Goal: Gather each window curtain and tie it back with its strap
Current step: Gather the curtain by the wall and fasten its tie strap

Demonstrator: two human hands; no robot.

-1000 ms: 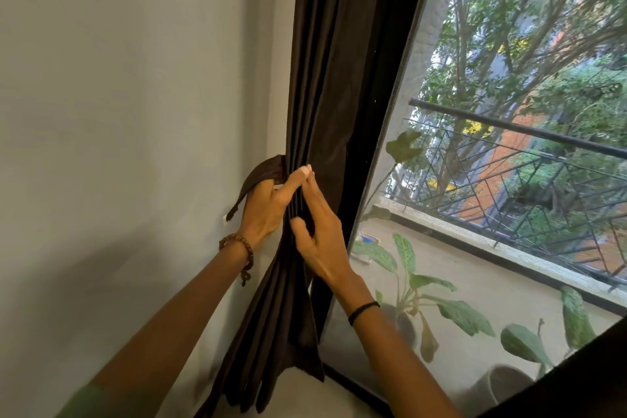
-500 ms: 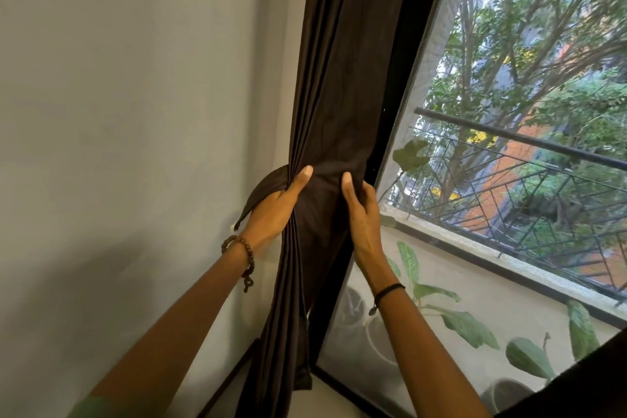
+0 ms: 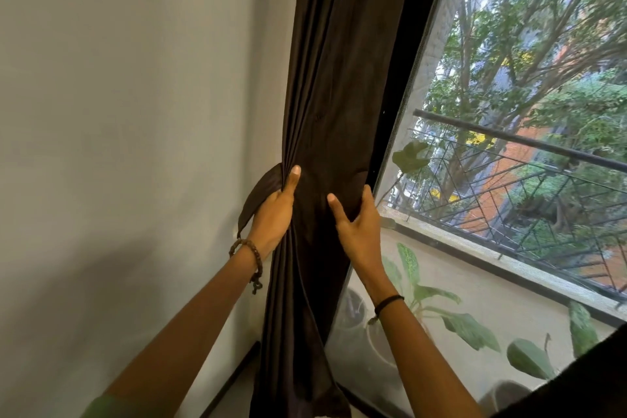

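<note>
Fingers of right hand now curled round curtain edge, shifted off pleats beside left hand gripping strap; full width gathered, ready for tying.

A brown beaded bracelet with a dangling knotted end circles the wrist below the left hand. A thin black band sits below the right hand. Both forearms are bare, and a green sleeve edge shows near left.

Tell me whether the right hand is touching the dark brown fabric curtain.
Touching. The head view shows the right hand pinching a fold of the dark brown fabric curtain between thumb and fingers, with no gap.
</note>
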